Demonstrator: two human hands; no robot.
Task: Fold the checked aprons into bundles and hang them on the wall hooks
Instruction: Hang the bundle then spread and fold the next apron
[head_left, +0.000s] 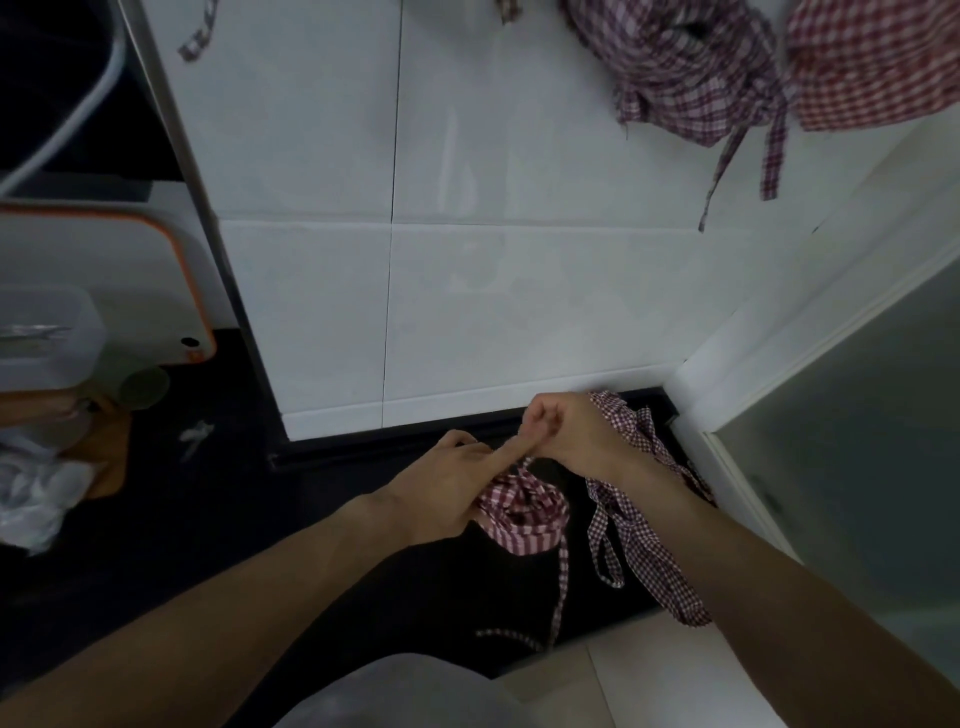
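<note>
A red-and-white checked apron is rolled into a bundle (524, 514) on the dark counter (208, 519). My left hand (447, 493) grips the bundle from the left, its forefinger stretched toward my right hand. My right hand (566, 434) is a closed fist pinching the bundle's strap just above it. A second, purple checked apron (644, 545) lies loose under my right forearm. Two more checked bundles hang on the white tiled wall, a purple one (685, 73) and a red one (872, 67).
A white-and-orange board (130, 291) leans at the left, with a clear plastic box (47, 338) and crumpled plastic bags (31, 499) below it. A frosted glass panel (857, 415) and its white frame close off the right side.
</note>
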